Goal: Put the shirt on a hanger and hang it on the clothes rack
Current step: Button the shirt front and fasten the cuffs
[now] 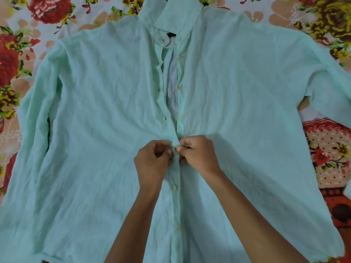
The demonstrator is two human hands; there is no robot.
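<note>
left hand [152, 158] pinches placket edge | right hand [197, 154] pinches button [174, 148] between them | shirt [95, 130] flat on bed [326, 149], fastened nearer than hands, open beyond to collar [171, 16] | advice: keep buttonhole taut, feed button edge-first | hanger, rack unseen; no containers

Two bare forearms, no sleeves, watch or rings visible. Left hand [152, 160] and right hand [199, 154] have short nails; wrists are unadorned and uncovered.
</note>
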